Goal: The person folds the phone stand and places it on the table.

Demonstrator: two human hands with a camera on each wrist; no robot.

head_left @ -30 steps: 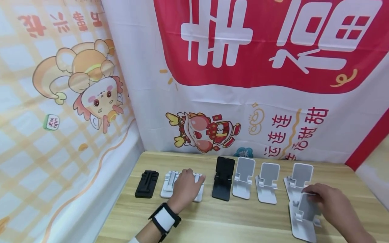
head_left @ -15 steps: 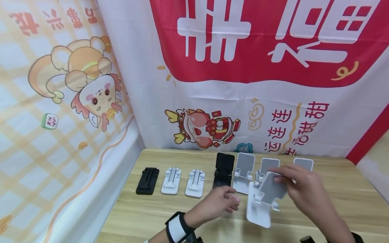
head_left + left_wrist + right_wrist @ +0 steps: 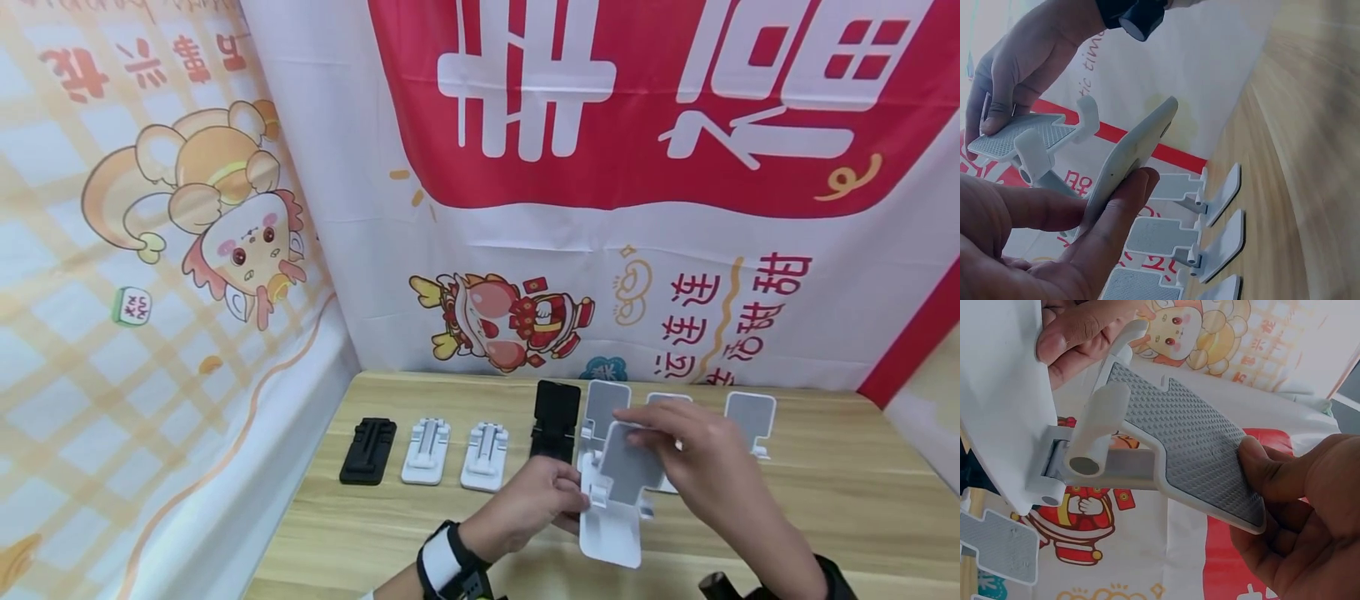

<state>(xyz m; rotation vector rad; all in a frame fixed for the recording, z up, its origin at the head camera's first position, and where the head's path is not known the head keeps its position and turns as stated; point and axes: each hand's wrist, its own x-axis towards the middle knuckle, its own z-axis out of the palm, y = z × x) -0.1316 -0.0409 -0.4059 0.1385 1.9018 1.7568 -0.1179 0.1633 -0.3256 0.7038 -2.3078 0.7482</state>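
A white folding phone stand (image 3: 611,537), its grey-padded panel unfolded, is held up over the table in front of the row. My left hand (image 3: 536,500) pinches the edge of its base between thumb and fingers, as the left wrist view shows. With thumb and fingers my right hand (image 3: 705,454) grips the free end of the panel; in the right wrist view the textured grey pad (image 3: 1191,450) faces up between the two. Behind the hands stand an unfolded black phone stand (image 3: 557,412) and a white one (image 3: 609,404), both partly covered.
Left on the wooden table (image 3: 390,533) lie a folded black stand (image 3: 367,450) and two folded white ones, the nearer to my hand (image 3: 484,457). Another unfolded white stand (image 3: 750,414) stands at the right. A printed cloth (image 3: 510,242) hangs behind the table.
My right hand has carried the white phone stand leftward from the right side. My left hand has left the folded white stands, moved right and taken hold of the carried stand's base.
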